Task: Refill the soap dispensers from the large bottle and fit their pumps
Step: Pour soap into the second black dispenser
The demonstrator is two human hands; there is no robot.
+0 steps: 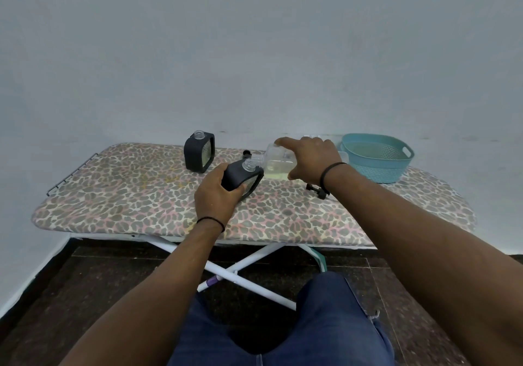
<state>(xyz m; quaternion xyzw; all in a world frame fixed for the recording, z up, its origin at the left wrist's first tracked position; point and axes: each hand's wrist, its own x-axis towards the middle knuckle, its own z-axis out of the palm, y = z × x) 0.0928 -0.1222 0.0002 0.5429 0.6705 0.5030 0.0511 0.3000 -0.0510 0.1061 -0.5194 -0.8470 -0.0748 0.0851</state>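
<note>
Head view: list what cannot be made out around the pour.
- Large bottle: its rear end and grip are covered by the right hand.
- Held dispenser: its lower side is hidden by the left hand; its fill level cannot be read.
- Pump: partly behind the right wrist.
- Second pump: mostly behind the held dispenser.
- Soap stream: too small to confirm.
- Basket: its contents are unclear.

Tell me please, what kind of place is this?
Probably a room in a home, perhaps a laundry corner. The work surface is an ironing board with a leopard-print cover, a teal plastic basket sits on it, and a plain painted wall stands behind.
</note>
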